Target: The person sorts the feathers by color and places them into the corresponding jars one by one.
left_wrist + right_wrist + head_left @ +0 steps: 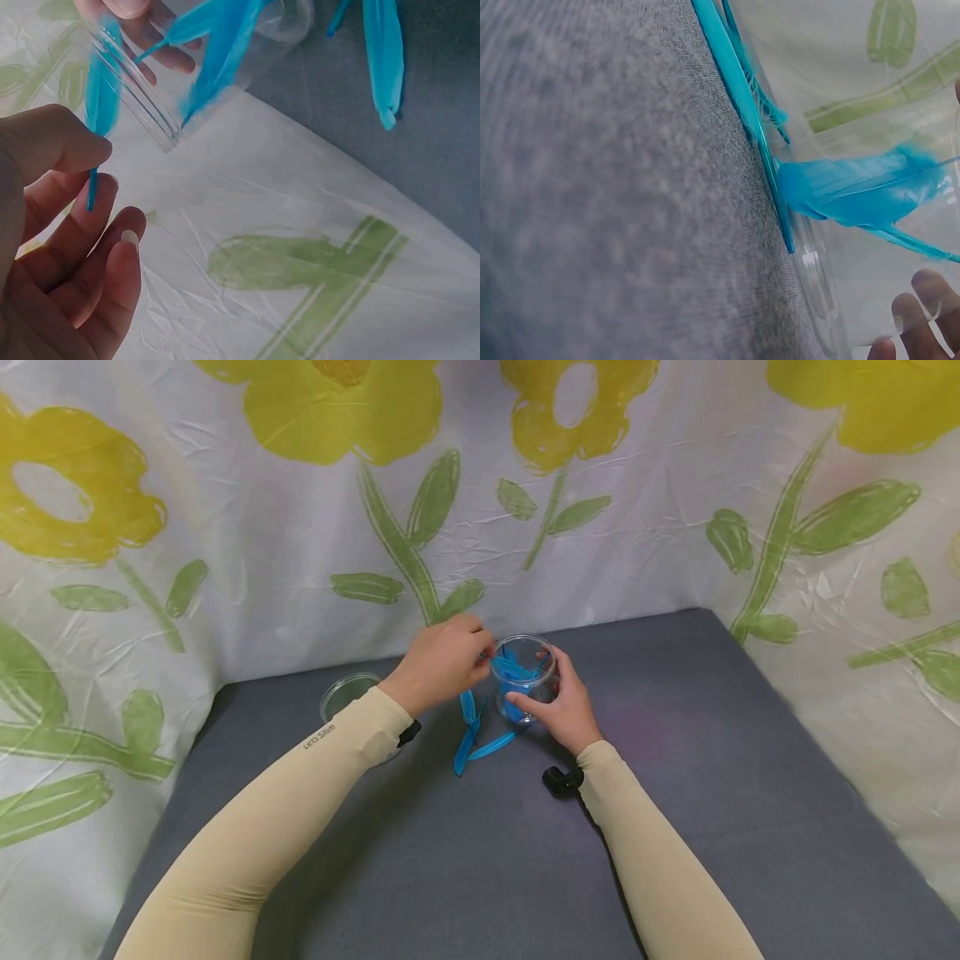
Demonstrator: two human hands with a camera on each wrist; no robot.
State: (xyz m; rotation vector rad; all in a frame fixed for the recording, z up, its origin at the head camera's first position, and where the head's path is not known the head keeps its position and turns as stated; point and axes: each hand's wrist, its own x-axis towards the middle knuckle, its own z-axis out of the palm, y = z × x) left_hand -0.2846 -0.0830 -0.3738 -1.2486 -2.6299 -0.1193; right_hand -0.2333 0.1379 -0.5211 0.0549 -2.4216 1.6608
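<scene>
A clear round jar (pixel 525 637) stands on the table with several blue feathers (pixel 855 187) inside. My right hand (pixel 566 706) grips the jar's right side, thumb at the front and fingers wrapped behind. At the jar's mouth, my left hand (pixel 442 664) pinches a blue feather (pixel 103 82) near its quill between thumb and index finger. In the left wrist view that feather's vane overlaps the rim; its exact depth in the jar is hard to tell. Loose blue feathers (pixel 465 747) lie on the table left of the jar.
Another clear round container (pixel 324 702) stands on the left, partly hidden behind the left forearm. A grey cloth covers the table (pixel 465 860). Behind it hangs a white curtain (pixel 285 568) with yellow flowers. A black wrist camera (pixel 562 782) sits by the right sleeve.
</scene>
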